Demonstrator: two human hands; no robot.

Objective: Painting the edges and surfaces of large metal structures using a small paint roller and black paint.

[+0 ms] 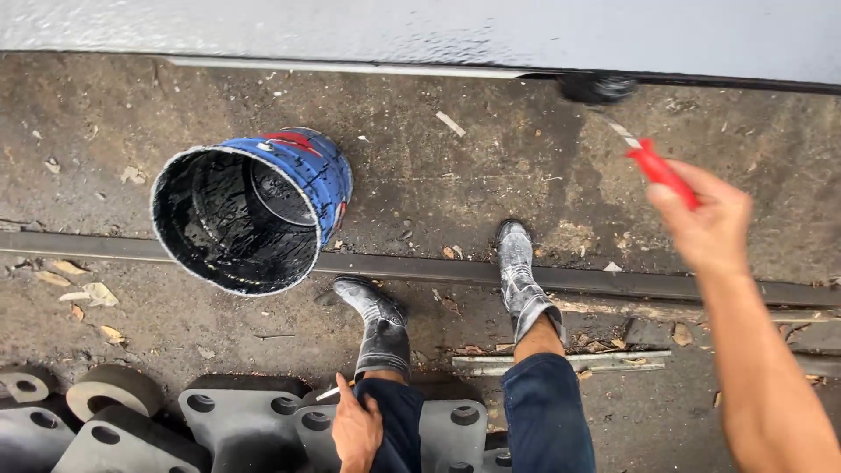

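Gripped in right hand (705,223): red-handled paint roller (663,172), black-coated head.

**Surfaces Around the Hands**

The roller's handle (663,173), gripped in the right hand (705,226), looked like smooth, glossy red plastic, and its head (597,87) was a dark, fuzzy nap. Beyond it the wall (420,26) carried a wet, pebbled grey sheen. Left of that hand, the blue plastic bucket (307,171) was coated inside with glossy black paint. The ground (455,175) was rough, matt concrete. By the left hand (355,431), dark denim trousers (547,420), paint-smeared rubber boots (384,328) and matt grey cast-metal parts (236,420) showed.
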